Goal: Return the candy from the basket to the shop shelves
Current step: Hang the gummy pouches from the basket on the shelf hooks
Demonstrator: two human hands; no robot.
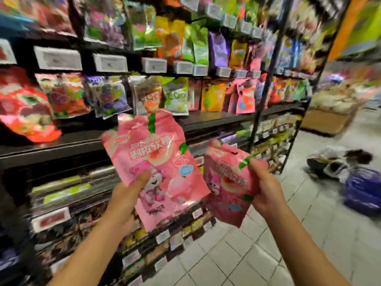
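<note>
I hold two pink candy bags printed with a pink bear and peaches. My left hand point(127, 195) grips the larger-looking bag point(156, 162) by its lower left side, thumb on the front, and it tilts up toward the shelves. My right hand point(266, 186) grips the second pink bag point(224, 182) by its right edge, lower and nearer the floor. Both bags hang in front of the black shop shelves point(216, 118), whose middle board shows a bare stretch just behind the left bag. The picture is motion-blurred.
Rows of bright candy bags point(115, 96) fill the upper shelves behind price tags point(109, 62). Lower shelves hold more packets. On the tiled floor to the right lie a dark basket-like object point(329, 162) and a blue bag point(362, 188). A wooden display bin point(327, 120) stands far right.
</note>
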